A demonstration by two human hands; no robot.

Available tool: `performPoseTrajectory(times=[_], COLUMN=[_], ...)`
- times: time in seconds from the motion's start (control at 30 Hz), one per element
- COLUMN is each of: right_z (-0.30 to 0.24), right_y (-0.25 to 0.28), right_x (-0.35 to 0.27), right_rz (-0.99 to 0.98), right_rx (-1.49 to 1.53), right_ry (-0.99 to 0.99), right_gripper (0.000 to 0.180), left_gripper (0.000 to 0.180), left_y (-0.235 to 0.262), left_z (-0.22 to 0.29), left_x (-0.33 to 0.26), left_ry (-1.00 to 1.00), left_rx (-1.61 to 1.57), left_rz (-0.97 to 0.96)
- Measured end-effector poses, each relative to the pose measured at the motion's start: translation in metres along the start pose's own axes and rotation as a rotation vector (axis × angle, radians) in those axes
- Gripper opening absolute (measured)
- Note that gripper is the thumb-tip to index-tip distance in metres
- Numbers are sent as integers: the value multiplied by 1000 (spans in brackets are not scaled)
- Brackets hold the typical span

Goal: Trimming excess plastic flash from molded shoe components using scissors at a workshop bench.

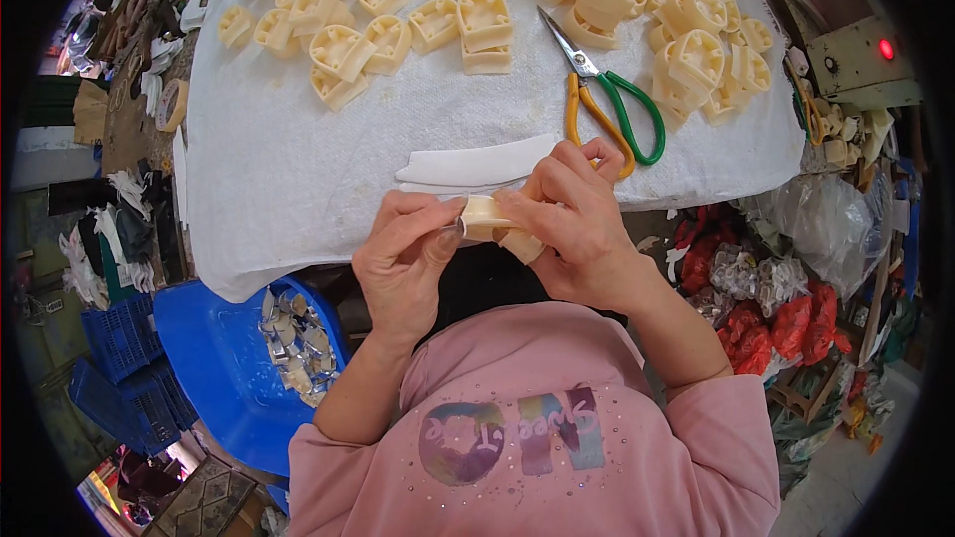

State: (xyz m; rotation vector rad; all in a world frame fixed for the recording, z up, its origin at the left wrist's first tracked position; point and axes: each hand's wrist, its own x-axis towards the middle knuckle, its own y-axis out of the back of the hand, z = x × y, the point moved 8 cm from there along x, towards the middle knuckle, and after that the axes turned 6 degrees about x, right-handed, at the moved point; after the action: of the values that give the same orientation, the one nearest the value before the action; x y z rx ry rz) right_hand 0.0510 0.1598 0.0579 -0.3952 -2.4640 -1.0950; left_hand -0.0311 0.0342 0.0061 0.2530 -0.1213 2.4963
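Observation:
Just off the table's near edge, a cream moulded plastic piece (484,216) with a curved wall is held between both hands. My left hand (406,254) pinches its left end with thumb and fingertips; a small shiny edge shows at the thumb. My right hand (577,224) is closed round its right side, which the fingers partly hide. Right behind the hands lie white curved strips (477,163) on the cloth. Scissors (587,70) with one orange and one green handle rest beyond my right hand, blades slightly apart and pointing away.
Many similar cream pieces (484,20) are spread and stacked across the far side of the white cloth (269,159). A blue basin (214,378) at lower left holds shiny, rounded cut pieces (298,338). Red and clear plastic bags (786,323) lie at the right. A tape roll (171,104) sits at far left.

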Motion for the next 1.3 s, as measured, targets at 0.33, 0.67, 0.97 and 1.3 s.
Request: performPoseTrajectory(times=[0.33, 0.67, 0.97, 1.3], right_z=[8, 7, 13, 2], right_y=[-4, -10, 0, 3], right_x=[-6, -6, -4, 1], right_rz=[-184, -293, -237, -197], right_rx=[242, 316, 232, 41], right_ry=[29, -3, -4, 100], right_gripper=[35, 39, 37, 34], left_gripper=[19, 17, 5, 27], left_y=[-22, -27, -22, -25], left_z=[24, 32, 10, 51], left_x=[2, 5, 2, -4], left_ry=[-196, -298, 199, -543], left_rx=[260, 478, -189, 534], left_rz=[-98, -37, -14, 35])
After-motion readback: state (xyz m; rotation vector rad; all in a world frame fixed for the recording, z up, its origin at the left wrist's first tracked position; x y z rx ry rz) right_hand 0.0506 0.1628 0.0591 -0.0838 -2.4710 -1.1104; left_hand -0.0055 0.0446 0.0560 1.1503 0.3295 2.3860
